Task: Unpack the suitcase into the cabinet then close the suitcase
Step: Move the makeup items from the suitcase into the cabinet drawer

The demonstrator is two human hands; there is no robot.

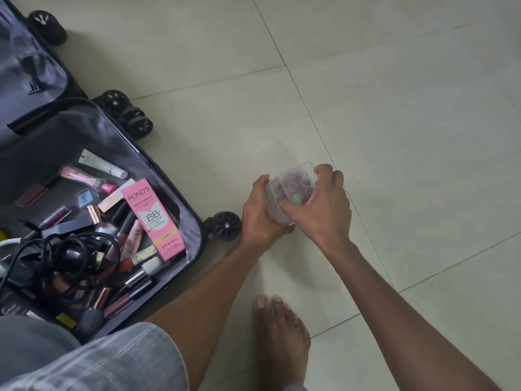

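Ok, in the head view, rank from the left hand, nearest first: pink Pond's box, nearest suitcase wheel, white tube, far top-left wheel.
From the left hand:
1. Nearest wheel, just beside the hand.
2. Pond's box, in the suitcase, to its left.
3. White tube, farther up in the suitcase.
4. Top-left wheel, far corner.

The dark hard-shell wheeled suitcase (169, 176) lies open flat on the pale tiled floor, its grey-lined half heaped with lipsticks, tubes, black cables and a pink Pond's BB cream carton (153, 218). A small clear plastic box of pinkish round items (293, 190) is held tilted above the floor, just right of the suitcase.
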